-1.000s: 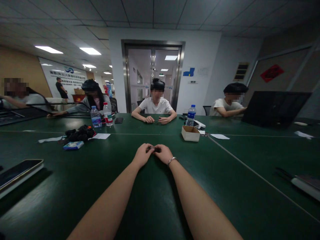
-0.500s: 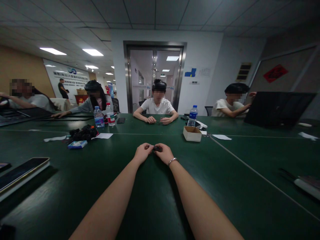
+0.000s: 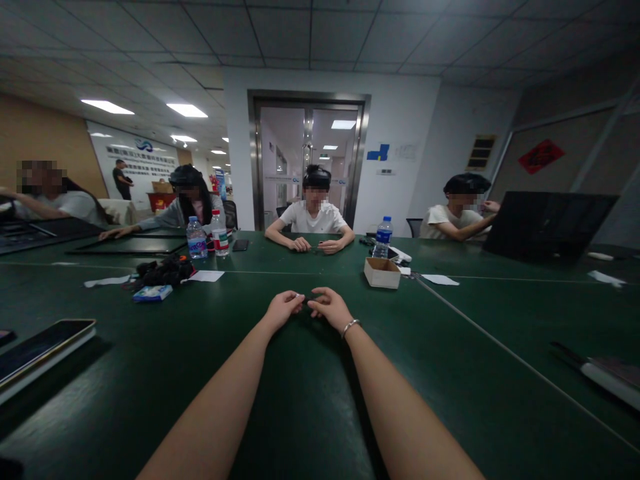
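Over the green table (image 3: 300, 400), both of my hands are close together in front of me. My left hand (image 3: 284, 311) is closed in a pinch. A tiny pale bit shows at its fingertips, but what it holds is too small and dark to name. A few centimetres to the right, my right hand (image 3: 332, 308) has its thumb and index finger apart, pointing at the left fingertips. A silver bracelet (image 3: 351, 327) circles the right wrist. Nothing can be made out between the right fingers.
Ahead stand a small open cardboard box (image 3: 382, 273) and a water bottle (image 3: 383, 237). Left lie a dark bundle (image 3: 163, 272), a blue packet (image 3: 153, 293) and a phone (image 3: 45, 353). Two more bottles stand beyond. A person (image 3: 314, 217) sits opposite; others sit at both sides.
My right fingers have parted, and the dark piece seen in them before no longer shows. The gap between my hands is slightly wider. The left hand keeps its pinch.
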Motion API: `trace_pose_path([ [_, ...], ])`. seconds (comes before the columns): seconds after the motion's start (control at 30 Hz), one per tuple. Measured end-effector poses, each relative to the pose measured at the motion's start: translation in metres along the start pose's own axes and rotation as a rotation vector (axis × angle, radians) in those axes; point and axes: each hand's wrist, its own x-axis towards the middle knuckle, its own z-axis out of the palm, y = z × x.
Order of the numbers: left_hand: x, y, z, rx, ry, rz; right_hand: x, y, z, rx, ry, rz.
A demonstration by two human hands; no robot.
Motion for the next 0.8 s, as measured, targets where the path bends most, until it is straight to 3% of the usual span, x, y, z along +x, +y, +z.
trace_pose_path([
  [0.33,0.001,0.002,0.002,0.0,-0.008,-0.012,0.006,0.001,-0.006,0.226,0.025,0.095],
  [0.8,0.003,0.002,0.003,0.185,-0.023,0.033,0.005,0.0,-0.016,0.333,-0.084,0.083],
])
